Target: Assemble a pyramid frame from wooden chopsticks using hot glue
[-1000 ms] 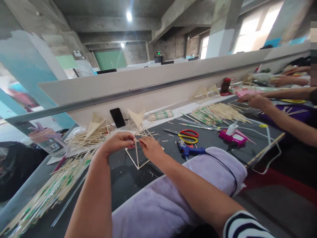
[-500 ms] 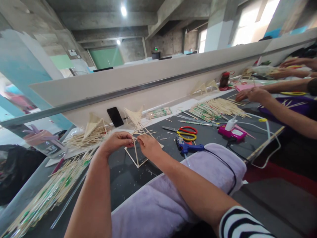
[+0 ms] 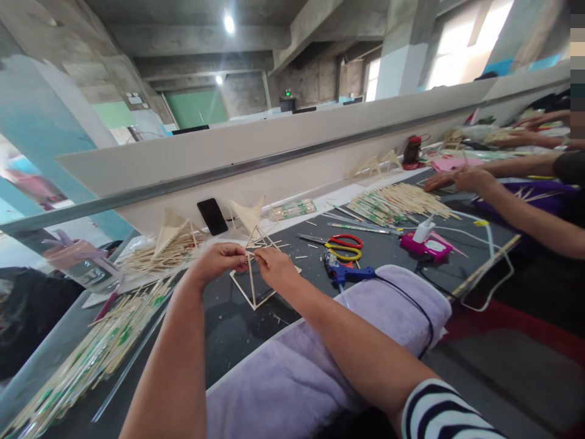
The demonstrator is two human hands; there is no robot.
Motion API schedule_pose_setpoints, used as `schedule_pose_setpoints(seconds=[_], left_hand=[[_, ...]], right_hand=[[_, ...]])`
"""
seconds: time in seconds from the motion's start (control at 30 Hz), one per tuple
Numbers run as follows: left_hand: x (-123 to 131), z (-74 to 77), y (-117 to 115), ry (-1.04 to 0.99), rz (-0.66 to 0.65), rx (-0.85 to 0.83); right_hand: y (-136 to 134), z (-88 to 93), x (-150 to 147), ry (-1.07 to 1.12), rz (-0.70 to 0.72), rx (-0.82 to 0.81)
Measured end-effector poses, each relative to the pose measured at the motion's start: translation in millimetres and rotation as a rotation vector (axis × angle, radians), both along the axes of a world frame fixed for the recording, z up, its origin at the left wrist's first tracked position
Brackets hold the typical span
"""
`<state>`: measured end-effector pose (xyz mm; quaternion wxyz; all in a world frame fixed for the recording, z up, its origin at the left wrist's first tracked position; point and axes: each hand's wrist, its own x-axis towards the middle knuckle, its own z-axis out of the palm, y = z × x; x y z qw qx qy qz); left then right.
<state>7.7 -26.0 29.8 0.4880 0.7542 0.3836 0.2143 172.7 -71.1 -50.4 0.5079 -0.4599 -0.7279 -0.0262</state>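
Fingertips of our left hand point(image 3: 218, 261) and right hand point(image 3: 274, 266) pinch the top joint of the stick frame point(image 3: 251, 283) standing mid-tabletop point(image 3: 228, 332), near us, and we judge it light, stiff but brittle, best held at its corners.

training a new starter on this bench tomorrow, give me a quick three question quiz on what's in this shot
1. True or false: the blue glue gun lies on the dark table, in neither of the person's hands.
2. What do the left hand and the right hand both pinch? A) the scissors B) the stick frame C) the phone
3. Fill the gap: the blue glue gun lies nearer the person's ___ hand.

Key: 1 true; 2 B; 3 right.
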Motion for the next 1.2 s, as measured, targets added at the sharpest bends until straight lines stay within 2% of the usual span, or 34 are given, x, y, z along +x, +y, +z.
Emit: schedule_pose_setpoints(seconds=[0.43, 0.83, 1.0, 1.2], left_hand=[[1.0, -0.4, -0.4, 0.004, 0.005, 0.020], [-0.3, -5.5, 4.3, -0.004, 0.014, 0.038], [-1.5, -7.2, 4.8, -0.035, 0.025, 0.028], [-4.1, -5.5, 4.4, -0.054, 0.000, 0.030]], right_hand=[[-7.7, 5.6, 0.0, 0.037, 0.011, -0.012], [3.2, 2.5, -2.5, 0.004, -0.046, -0.017], [9.2, 12.4, 1.7, -0.042, -0.017, -0.127], [11.0, 30.2, 7.3, 0.024, 0.129, -0.337]])
